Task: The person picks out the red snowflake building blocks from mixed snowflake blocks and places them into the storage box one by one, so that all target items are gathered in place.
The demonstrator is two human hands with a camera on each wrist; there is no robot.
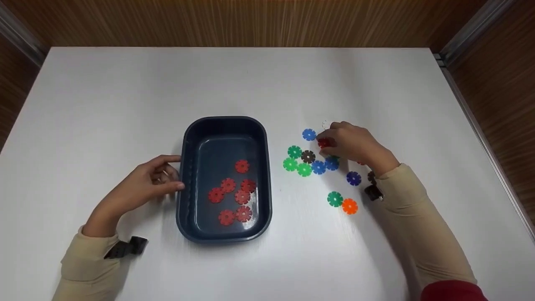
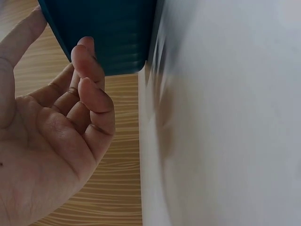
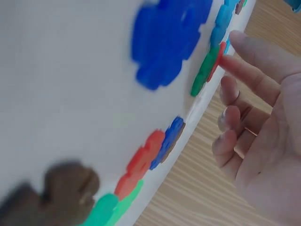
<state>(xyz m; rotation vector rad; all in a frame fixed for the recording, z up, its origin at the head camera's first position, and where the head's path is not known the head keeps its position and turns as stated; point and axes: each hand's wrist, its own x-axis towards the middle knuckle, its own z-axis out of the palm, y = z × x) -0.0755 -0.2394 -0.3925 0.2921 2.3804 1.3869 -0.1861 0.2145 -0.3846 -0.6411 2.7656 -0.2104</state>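
Seven toothed red plastic discs, several in all, lie in a dark blue tray. At the tray's left side is my left hand, thumb and index fingertip touching the rim, other fingers loosely bent; the left wrist view shows nothing in the palm. Right of the tray, my right hand holds a red disc by its edges between thumb and index finger, low over the loose pieces. In the right wrist view this red disc is against the index fingertip, beside a green disc. The hand partly covers some discs.
Near the right hand lie a light blue disc, a brown disc, a light green disc and a dark blue disc. Closer to me, an orange disc touches a green one. Wood-grained panels border the white table.
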